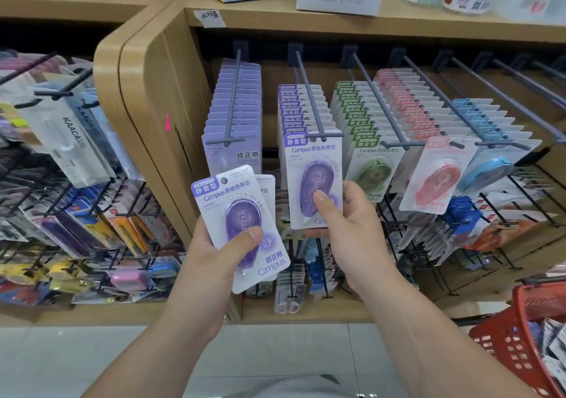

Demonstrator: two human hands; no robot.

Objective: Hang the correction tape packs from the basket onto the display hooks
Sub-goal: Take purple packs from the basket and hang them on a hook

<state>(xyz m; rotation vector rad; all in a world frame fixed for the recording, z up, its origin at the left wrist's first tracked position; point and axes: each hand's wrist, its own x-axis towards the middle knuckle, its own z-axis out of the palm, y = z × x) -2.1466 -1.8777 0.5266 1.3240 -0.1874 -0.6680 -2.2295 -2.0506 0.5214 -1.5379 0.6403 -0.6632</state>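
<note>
My left hand (214, 259) grips a small stack of purple correction tape packs (242, 213), thumb across the front one, held below the leftmost hook (233, 103). My right hand (346, 229) pinches another purple pack (312, 177) by its lower edge; that pack's top sits at the tip of the second hook (311, 97), in front of a row of matching purple packs. The red basket (520, 336) stands at the lower right with more packs inside.
Green (367, 152), pink (432, 177) and blue (487, 170) pack rows fill hooks to the right. Wire racks of stationery sit below and to the left. A curved wooden shelf end (147, 106) stands left of the hooks. Boxes line the top shelf.
</note>
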